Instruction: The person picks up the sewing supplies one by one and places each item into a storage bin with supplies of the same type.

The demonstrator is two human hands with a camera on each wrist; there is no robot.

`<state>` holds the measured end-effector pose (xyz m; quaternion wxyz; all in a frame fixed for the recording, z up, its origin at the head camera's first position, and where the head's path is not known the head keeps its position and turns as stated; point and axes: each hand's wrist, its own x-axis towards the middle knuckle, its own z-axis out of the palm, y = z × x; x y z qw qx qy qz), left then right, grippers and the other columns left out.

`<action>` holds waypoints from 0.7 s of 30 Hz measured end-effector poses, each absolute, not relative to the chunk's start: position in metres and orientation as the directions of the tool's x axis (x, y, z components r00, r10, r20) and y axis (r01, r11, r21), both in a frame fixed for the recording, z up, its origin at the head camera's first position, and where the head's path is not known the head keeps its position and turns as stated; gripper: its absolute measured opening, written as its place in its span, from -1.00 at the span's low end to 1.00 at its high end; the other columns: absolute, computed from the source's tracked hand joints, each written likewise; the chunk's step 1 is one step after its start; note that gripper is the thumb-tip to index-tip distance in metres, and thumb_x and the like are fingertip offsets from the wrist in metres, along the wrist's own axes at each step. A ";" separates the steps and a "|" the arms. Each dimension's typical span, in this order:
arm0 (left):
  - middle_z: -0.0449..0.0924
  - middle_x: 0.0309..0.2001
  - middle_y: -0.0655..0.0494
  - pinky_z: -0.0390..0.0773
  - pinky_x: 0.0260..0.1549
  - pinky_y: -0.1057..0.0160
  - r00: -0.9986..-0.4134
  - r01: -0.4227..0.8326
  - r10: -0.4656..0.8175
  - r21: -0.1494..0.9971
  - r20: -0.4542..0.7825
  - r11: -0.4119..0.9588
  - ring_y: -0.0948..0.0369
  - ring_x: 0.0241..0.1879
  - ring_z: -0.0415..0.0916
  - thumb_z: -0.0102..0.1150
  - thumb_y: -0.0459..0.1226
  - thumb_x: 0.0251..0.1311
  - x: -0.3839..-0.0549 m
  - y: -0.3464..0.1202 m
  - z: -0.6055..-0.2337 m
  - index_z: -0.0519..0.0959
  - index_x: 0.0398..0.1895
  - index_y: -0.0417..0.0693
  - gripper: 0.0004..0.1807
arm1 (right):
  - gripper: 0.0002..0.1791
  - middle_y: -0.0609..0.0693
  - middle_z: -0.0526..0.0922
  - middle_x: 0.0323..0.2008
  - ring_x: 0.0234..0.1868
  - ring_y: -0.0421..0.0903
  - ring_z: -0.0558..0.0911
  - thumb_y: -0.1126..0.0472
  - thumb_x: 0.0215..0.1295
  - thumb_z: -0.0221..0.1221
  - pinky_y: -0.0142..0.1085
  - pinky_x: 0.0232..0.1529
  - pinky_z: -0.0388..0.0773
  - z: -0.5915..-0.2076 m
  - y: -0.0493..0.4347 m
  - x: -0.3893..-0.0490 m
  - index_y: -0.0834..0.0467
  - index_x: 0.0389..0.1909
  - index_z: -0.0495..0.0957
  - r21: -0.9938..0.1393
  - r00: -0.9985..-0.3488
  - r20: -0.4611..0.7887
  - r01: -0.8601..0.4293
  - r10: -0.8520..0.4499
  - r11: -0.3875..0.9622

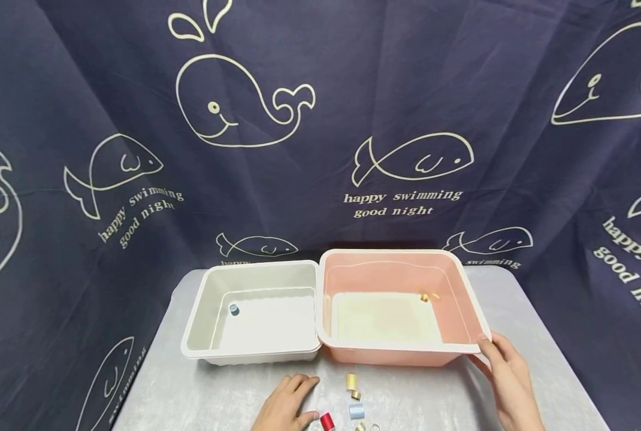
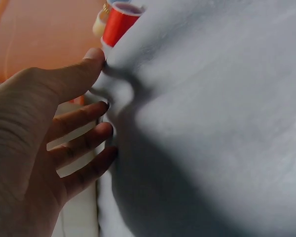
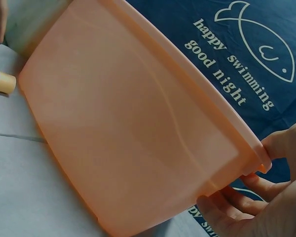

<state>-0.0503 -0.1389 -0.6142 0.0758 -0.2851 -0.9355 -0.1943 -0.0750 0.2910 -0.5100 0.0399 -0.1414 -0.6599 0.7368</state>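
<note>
My right hand (image 1: 509, 377) grips the front right corner of a pink plastic bin (image 1: 396, 346), thumb over the white rim and fingers beneath it. In the right wrist view, the fingers hold that corner from outside the bin wall (image 3: 118, 118). My left hand (image 1: 288, 402) rests on the table in front of the bins, fingers spread and loosely bent, holding nothing. Just right of its thumb lies a red thread spool (image 1: 327, 421), also seen beyond the thumb in the left wrist view. Past it lie a yellow spool (image 1: 351, 382), a light blue spool (image 1: 356, 411) and a small gold ring (image 1: 356, 395).
A white bin (image 1: 250, 352) stands against the pink one's left side, with a blue-grey spool (image 1: 234, 309) inside. Small gold pieces (image 1: 424, 297) lie in the pink bin. Near the bottom edge are a silvery ring (image 1: 375, 427) and a pale yellowish piece (image 1: 360, 427). Dark blue printed cloth surrounds the table.
</note>
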 end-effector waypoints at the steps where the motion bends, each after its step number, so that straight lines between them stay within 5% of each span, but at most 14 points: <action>1: 0.60 0.00 0.23 0.58 -0.07 0.26 -0.813 0.580 0.516 0.314 0.269 0.751 0.24 -0.07 0.50 0.45 0.08 0.14 -0.050 -0.138 -0.616 0.58 0.27 -0.01 -0.33 | -0.75 -0.35 0.60 0.00 0.04 -0.47 0.57 0.12 0.59 0.11 -0.56 0.00 0.61 -0.510 0.291 -0.075 0.06 0.16 0.54 -0.983 -0.955 -0.161 0.133 0.248 -0.125; 14: 0.56 -0.27 0.38 0.32 -0.31 0.57 -0.721 0.693 0.623 0.336 0.304 0.638 0.45 -0.29 0.37 0.35 -0.05 0.27 -0.051 -0.131 -0.622 0.75 -0.10 0.23 -0.81 | -0.78 -0.43 0.57 -0.04 0.00 -0.54 0.55 0.05 0.58 0.12 -0.61 -0.05 0.59 -0.513 0.291 -0.073 -0.04 0.12 0.56 -0.983 -0.941 -0.185 0.172 0.284 -0.069; 21: 0.49 -0.24 0.41 0.26 -0.30 0.57 -0.725 0.684 0.657 0.330 0.208 0.651 0.47 -0.28 0.28 0.40 0.04 0.16 -0.054 -0.129 -0.619 0.77 -0.07 0.31 -0.72 | -0.60 -0.43 0.66 -0.15 -0.08 -0.50 0.63 0.04 0.57 0.13 -0.60 -0.08 0.61 -0.511 0.285 -0.076 0.21 0.22 0.45 -0.984 -0.921 -0.177 0.175 0.347 -0.038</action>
